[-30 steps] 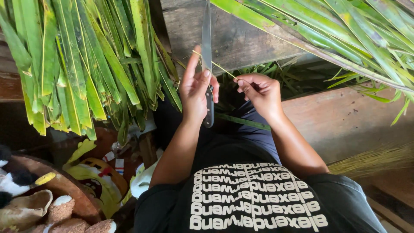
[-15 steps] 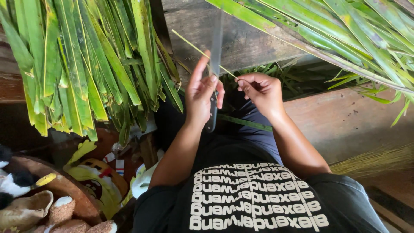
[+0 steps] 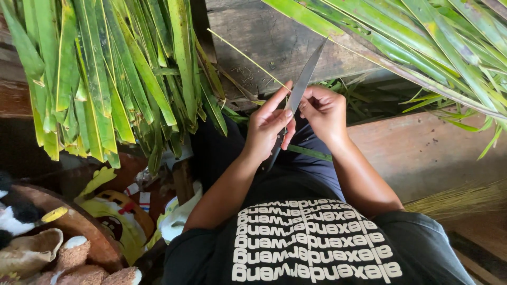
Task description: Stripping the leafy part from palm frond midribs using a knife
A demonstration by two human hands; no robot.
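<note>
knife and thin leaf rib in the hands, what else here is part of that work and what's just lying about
In use:
left hand gripping the knife
right hand pinching the thin leaf rib
hanging palm leaves, likely the source
bundle of stripped ribs, likely the output

Lying about:
stuffed toys
yellow printed bag
wooden plank

Not much packaging is seen here, tbh. A yellow bag with a cartoon-like print in red, black and white is spotted at lower left, next to the round wooden rim. Just above it, small white-and-red labels are tucked in. A white plastic wrapper is bunched beside the left elbow.
</note>
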